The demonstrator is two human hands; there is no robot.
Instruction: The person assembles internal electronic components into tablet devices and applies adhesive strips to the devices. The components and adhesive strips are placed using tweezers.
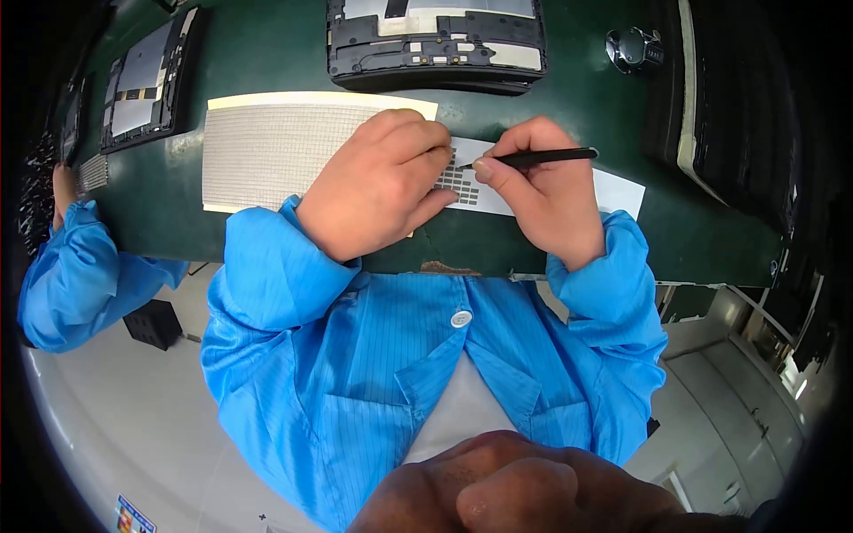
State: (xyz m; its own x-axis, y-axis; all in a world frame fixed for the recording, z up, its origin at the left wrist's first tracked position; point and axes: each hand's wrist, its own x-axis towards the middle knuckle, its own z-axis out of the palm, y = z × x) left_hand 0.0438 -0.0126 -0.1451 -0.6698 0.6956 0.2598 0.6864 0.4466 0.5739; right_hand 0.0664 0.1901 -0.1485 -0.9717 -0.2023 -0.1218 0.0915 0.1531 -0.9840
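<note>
My left hand [382,182] lies over the right part of a wide, finely gridded beige sheet [267,147] with yellow edges. Its fingers are curled, and the fingertips and thumb press on a white sheet [619,192] that carries rows of small dark grey pads [460,188]. Between the thumb and fingers of my right hand [551,191] is a pair of slim black tweezers [551,158]. The tweezers' pointed tip reaches left to the pads, close to my left fingers. Whether the tip grips a pad is too small to tell.
A black device housing [435,53] with pale panels stands on the green table [498,107] beyond my hands. Another housing [147,80] is at far left, near a co-worker's blue sleeve [84,275]. A small round metal object [633,50] and a black case [666,107] are at right.
</note>
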